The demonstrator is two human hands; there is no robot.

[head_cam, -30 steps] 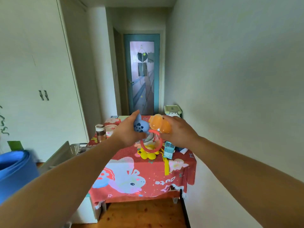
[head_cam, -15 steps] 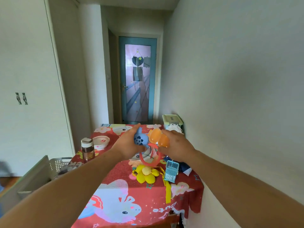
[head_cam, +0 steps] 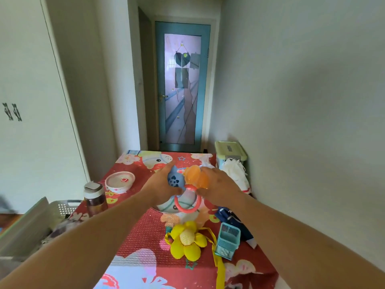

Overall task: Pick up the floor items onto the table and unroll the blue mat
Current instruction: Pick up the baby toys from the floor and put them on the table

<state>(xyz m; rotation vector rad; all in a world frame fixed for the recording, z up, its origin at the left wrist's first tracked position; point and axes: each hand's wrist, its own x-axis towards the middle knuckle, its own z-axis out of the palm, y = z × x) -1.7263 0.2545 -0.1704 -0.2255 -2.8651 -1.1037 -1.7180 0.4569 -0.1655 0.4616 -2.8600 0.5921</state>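
Note:
Both my hands hold one baby rattle toy above the middle of the table [head_cam: 133, 230], which wears a red cartoon cloth. My left hand [head_cam: 159, 185] grips its blue part [head_cam: 175, 180]. My right hand [head_cam: 218, 187] grips its orange part [head_cam: 196, 178]. A pink ring [head_cam: 187, 205] hangs below, between the hands. On the table lie a yellow flower toy [head_cam: 186, 241] with a yellow strap, a teal mesh holder [head_cam: 228, 240] and a dark blue item [head_cam: 226, 213]. The blue mat is out of view.
A lidded white bowl [head_cam: 120, 181] and a brown bottle [head_cam: 94, 198] stand at the table's left. A green-lidded box [head_cam: 230, 150] and white masks [head_cam: 235, 170] sit at the back right by the wall. A grey basket [head_cam: 60, 207] is left of the table. A teal door [head_cam: 182, 88] stands behind.
I have come closer to the table and my view has turned right. The rolled blue mat at the left edge has left the view. Both hands keep hold of the rattle toy.

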